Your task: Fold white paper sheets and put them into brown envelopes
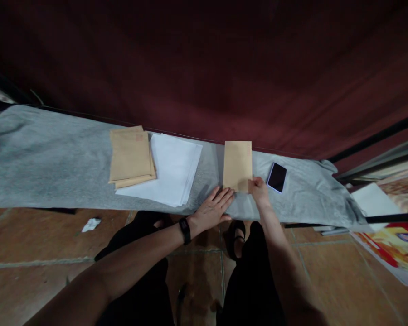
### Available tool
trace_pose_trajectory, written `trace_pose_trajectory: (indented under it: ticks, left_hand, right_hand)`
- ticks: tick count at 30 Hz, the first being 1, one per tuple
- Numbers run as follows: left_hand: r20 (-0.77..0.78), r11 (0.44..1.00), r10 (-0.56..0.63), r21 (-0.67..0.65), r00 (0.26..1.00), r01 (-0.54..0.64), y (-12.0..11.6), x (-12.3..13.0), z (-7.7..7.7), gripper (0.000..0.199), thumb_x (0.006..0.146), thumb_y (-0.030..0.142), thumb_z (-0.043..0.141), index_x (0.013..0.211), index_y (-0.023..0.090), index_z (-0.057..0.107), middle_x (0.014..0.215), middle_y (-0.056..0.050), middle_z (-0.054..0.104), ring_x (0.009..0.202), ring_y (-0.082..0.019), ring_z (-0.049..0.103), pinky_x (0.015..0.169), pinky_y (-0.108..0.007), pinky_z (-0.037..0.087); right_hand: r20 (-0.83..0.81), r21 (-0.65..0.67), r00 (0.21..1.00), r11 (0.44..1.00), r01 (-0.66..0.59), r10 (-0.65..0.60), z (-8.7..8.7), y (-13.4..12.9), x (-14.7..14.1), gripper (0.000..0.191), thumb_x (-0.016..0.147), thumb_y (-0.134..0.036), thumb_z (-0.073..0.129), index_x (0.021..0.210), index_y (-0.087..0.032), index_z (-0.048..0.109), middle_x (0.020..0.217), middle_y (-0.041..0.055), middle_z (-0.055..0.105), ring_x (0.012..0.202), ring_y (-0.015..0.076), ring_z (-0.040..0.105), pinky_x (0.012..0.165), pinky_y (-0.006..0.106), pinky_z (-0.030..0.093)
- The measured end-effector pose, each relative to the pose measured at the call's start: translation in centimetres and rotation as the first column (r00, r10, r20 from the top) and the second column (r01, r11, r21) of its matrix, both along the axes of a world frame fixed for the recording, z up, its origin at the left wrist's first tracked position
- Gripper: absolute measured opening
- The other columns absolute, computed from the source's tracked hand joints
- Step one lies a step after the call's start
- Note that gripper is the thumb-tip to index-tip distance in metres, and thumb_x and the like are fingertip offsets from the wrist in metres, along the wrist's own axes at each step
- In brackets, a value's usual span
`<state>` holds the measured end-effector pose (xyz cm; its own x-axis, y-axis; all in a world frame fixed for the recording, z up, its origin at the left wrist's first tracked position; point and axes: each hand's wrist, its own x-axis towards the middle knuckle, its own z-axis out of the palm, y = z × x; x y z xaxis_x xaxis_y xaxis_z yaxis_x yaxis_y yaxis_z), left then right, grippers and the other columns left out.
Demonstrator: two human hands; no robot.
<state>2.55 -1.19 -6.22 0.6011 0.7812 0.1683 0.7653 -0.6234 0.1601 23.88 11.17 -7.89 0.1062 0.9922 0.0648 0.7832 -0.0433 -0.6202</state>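
Observation:
A brown paper envelope (237, 165) with small red print at its upper right lies on the grey cloth. My right hand (257, 189) pinches its lower right corner. Fingers stretched out flat, my left hand (215, 206) rests at the cloth's front edge, its fingertips at the envelope's lower left corner. Further left, a small stack of brown envelopes (129, 156) overlaps several white paper sheets (175, 167).
The grey cloth (54, 158) covers a long narrow surface in front of a dark red curtain (190, 68). A phone (277, 177) lies right of my right hand. A crumpled white scrap (91, 224) is on the tiled floor; a colourful printed box (397, 249) stands at the lower right.

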Motion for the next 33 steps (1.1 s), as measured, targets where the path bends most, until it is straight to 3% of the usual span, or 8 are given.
trace_pose_trajectory:
  ticks: [5, 9, 12, 15, 20, 24, 28, 33]
  left_hand:
    - [0.008, 0.999, 0.053, -0.005, 0.999, -0.053, 0.5, -0.8, 0.0, 0.066, 0.100, 0.048, 0.045, 0.156, 0.014, 0.031, 0.167, -0.009, 0.021, 0.155, -0.028, 0.013, 0.127, -0.053, 0.002]
    - [0.018, 0.967, 0.250, -0.056, 0.968, -0.249, 1.7, -2.5, 0.0, 0.062, 0.101, 0.043, 0.045, 0.156, 0.016, 0.032, 0.165, -0.010, 0.026, 0.155, -0.030, 0.015, 0.125, -0.059, 0.003]
    - [-0.017, 0.880, 0.468, -0.078, 0.883, -0.468, 2.8, -4.6, 0.3, 0.061, 0.100, 0.035, 0.044, 0.156, 0.011, 0.031, 0.163, -0.017, 0.028, 0.153, -0.033, 0.019, 0.123, -0.060, 0.010]
    - [-0.105, 0.774, 0.625, -0.047, 0.773, -0.632, 3.4, -6.6, 0.9, 0.061, 0.101, 0.032, 0.039, 0.155, 0.006, 0.030, 0.163, -0.021, 0.027, 0.152, -0.036, 0.021, 0.121, -0.060, 0.018]
    - [-0.249, 0.648, 0.730, -0.042, 0.636, -0.760, 3.2, -8.3, 1.2, 0.057, 0.102, 0.029, 0.034, 0.152, 0.001, 0.035, 0.160, -0.026, 0.030, 0.146, -0.040, 0.034, 0.111, -0.057, 0.033]
    - [-0.275, 0.649, 0.726, -0.030, 0.630, -0.760, 2.6, -8.7, 0.8, 0.055, 0.101, 0.026, 0.037, 0.148, -0.001, 0.041, 0.157, -0.028, 0.034, 0.143, -0.041, 0.039, 0.108, -0.055, 0.037]
    - [-0.274, 0.677, 0.711, 0.016, 0.648, -0.736, 2.3, -8.6, 0.5, 0.053, 0.099, 0.018, 0.034, 0.146, -0.004, 0.042, 0.154, -0.030, 0.037, 0.140, -0.041, 0.043, 0.105, -0.055, 0.039]
    - [-0.265, 0.683, 0.704, -0.001, 0.659, -0.731, 2.1, -8.4, 0.9, 0.053, 0.094, 0.006, 0.033, 0.146, -0.002, 0.045, 0.154, -0.029, 0.039, 0.138, -0.039, 0.045, 0.102, -0.054, 0.043]
  right_hand:
    - [0.092, 0.014, 0.982, 0.987, 0.162, -0.162, 1.4, 0.6, 4.3, 0.028, 0.089, -0.029, 0.049, 0.104, -0.011, 0.066, 0.084, 0.0118, 0.071, 0.076, 0.0220, 0.066, 0.064, 0.029, 0.048]
    - [0.165, 0.025, 0.959, 0.973, 0.231, -0.232, 1.2, -0.4, 4.7, 0.027, 0.087, -0.022, 0.052, 0.106, -0.010, 0.068, 0.087, 0.0142, 0.070, 0.081, 0.0244, 0.066, 0.069, 0.031, 0.047]
    - [0.318, 0.087, 0.921, 0.974, 0.208, -0.225, 0.9, -1.3, 3.6, 0.027, 0.092, -0.022, 0.049, 0.108, -0.010, 0.067, 0.094, 0.0167, 0.068, 0.085, 0.0254, 0.066, 0.071, 0.032, 0.046]
    - [0.544, 0.174, 0.812, 0.975, 0.139, -0.213, 0.8, -2.0, 2.2, 0.028, 0.095, -0.023, 0.045, 0.108, -0.009, 0.066, 0.100, 0.0196, 0.065, 0.093, 0.0287, 0.063, 0.074, 0.034, 0.045]
    - [0.622, 0.238, 0.764, 0.971, 0.024, -0.172, 0.6, -2.7, -0.1, 0.035, 0.094, -0.028, 0.050, 0.124, -0.012, 0.060, 0.121, 0.0203, 0.061, 0.107, 0.0336, 0.057, 0.082, 0.041, 0.042]
    - [0.596, 0.178, 0.800, 0.983, -0.049, -0.068, -0.6, -3.2, -2.0, 0.042, 0.099, -0.037, 0.044, 0.132, -0.014, 0.056, 0.133, 0.0208, 0.058, 0.115, 0.0342, 0.054, 0.091, 0.044, 0.041]
    - [0.566, 0.201, 0.823, 0.975, -0.089, -0.042, -1.9, -3.4, -2.5, 0.052, 0.100, -0.040, 0.041, 0.139, -0.007, 0.050, 0.139, 0.0267, 0.054, 0.122, 0.0387, 0.051, 0.099, 0.052, 0.038]
    - [0.336, 0.241, 0.937, 0.954, -0.179, 0.091, -2.2, -2.8, -2.7, 0.042, 0.097, -0.038, 0.043, 0.128, -0.016, 0.060, 0.140, 0.0199, 0.055, 0.129, 0.0352, 0.047, 0.105, 0.056, 0.038]
